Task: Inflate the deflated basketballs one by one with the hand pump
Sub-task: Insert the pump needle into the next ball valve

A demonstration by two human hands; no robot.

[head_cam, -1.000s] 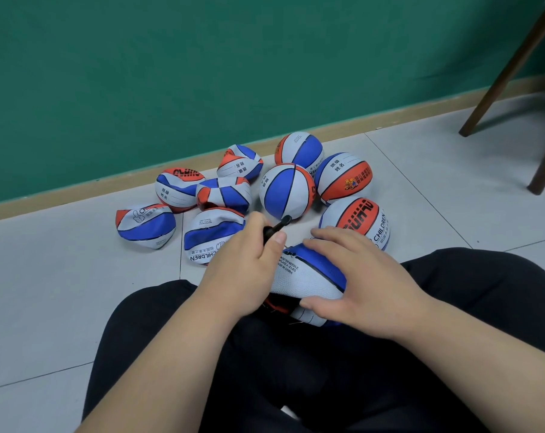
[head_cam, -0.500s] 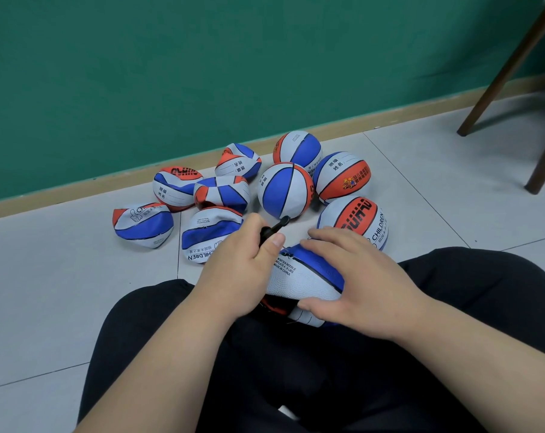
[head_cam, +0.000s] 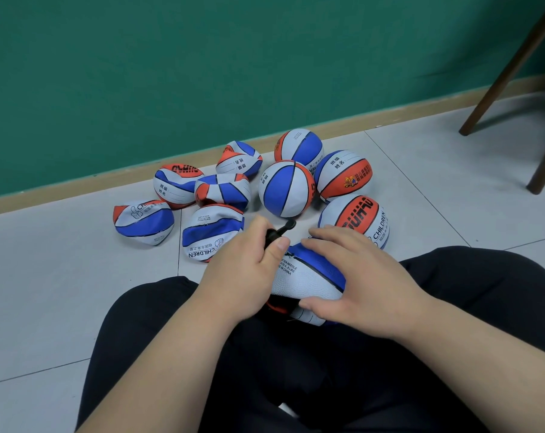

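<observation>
currently: left grip closed round black hand pump, against deflated basketball on lap. right grip clasps that ball, fingers across top, thumb at near edge.

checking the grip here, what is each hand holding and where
The left hand grips the black pump round its body; the right hand holds the lap basketball across its top.
</observation>
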